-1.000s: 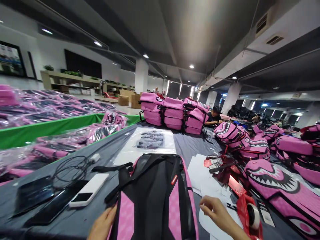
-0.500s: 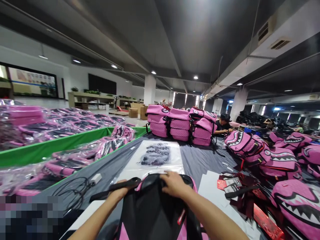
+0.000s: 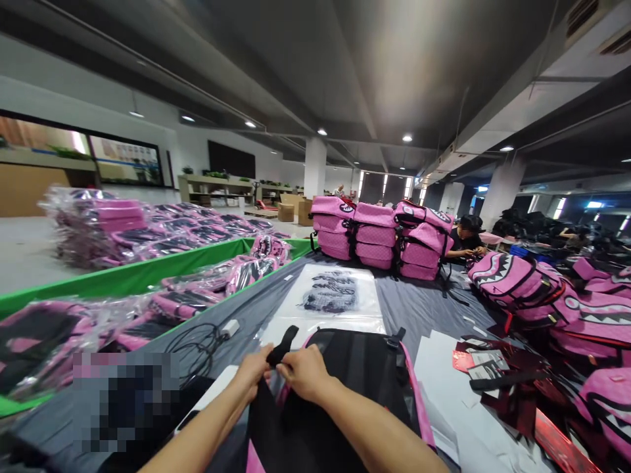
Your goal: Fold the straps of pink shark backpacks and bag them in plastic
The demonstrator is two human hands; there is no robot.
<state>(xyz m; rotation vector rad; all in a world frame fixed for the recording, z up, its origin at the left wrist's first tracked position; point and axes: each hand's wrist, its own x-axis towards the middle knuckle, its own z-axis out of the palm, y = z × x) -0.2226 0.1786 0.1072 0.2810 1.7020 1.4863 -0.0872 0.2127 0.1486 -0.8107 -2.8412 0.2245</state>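
A pink backpack lies back-side up on the grey table right in front of me, its black padded back facing up. My left hand and my right hand are close together at its left shoulder, both pinched on a black strap whose end sticks up between them. A clear plastic bag with a black print lies flat just beyond the backpack.
Stacked pink backpacks stand at the table's far end, where a seated person works. Shark-mouth backpacks pile up on the right beside red and black tags. Bagged backpacks lie left, with a charger cable.
My right hand moved left from the backpack's top to join the left hand at the strap. The strap's end now points up. The view shifted leftward.
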